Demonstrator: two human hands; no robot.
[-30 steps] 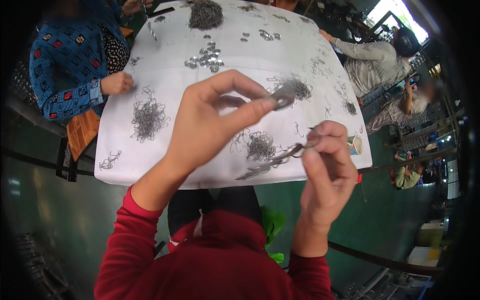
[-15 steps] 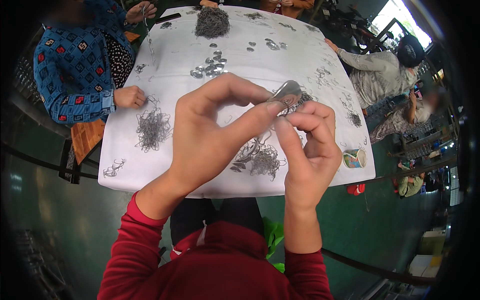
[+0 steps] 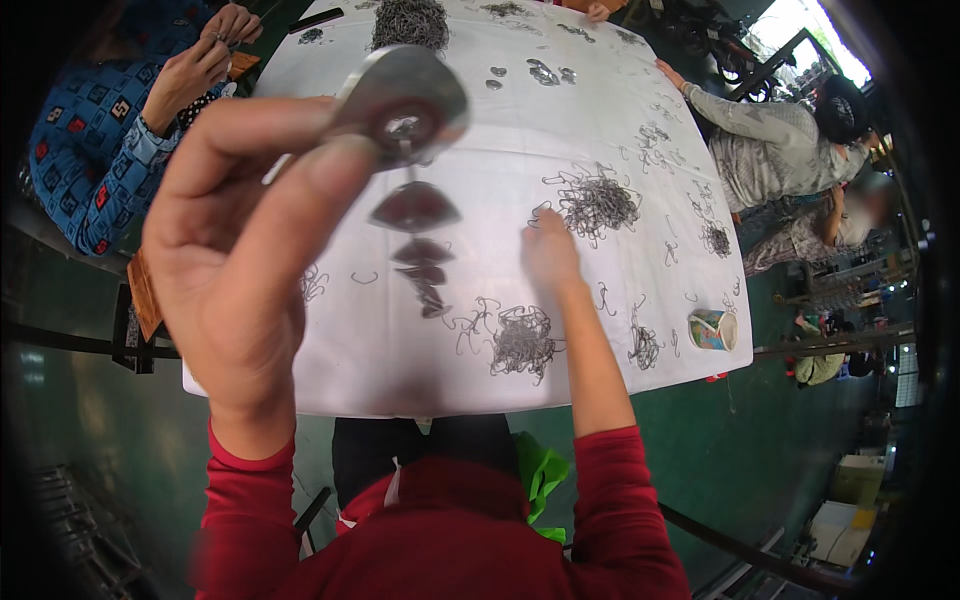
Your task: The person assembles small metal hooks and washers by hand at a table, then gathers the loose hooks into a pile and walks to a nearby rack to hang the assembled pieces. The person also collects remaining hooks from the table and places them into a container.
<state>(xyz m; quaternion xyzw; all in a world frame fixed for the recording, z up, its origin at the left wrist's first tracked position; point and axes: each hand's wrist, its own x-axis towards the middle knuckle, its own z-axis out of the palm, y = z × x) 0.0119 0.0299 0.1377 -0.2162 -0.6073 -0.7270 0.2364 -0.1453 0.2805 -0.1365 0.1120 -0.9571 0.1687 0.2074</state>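
Observation:
My left hand (image 3: 250, 210) is raised close at the left, pinching a shiny round metal disc (image 3: 435, 95) with a hole in its middle. Below it hangs a string of similar metal discs (image 3: 415, 207), one under another and partly blurred. Over the table, my right hand (image 3: 553, 250) reaches to the left edge of a pile of bent wire hooks (image 3: 602, 205). Its fingertips are drawn together on a wire hook (image 3: 540, 212), somewhat blurred. Nearer me lies another tangled pile of hooks (image 3: 522, 345).
A white cloth covers the table (image 3: 480, 150). A big heap of hooks (image 3: 410, 24) stands at the far side, near loose discs (image 3: 543, 72). At the right edge is a printed cup (image 3: 712, 329). A co-worker's hands (image 3: 205, 65) are at the far left; another person (image 3: 775, 140) stands at the right.
Both hands were together at the disc. Now my left hand has lifted it up and left with the string hanging, while my right hand has left it and moved to the hook pile.

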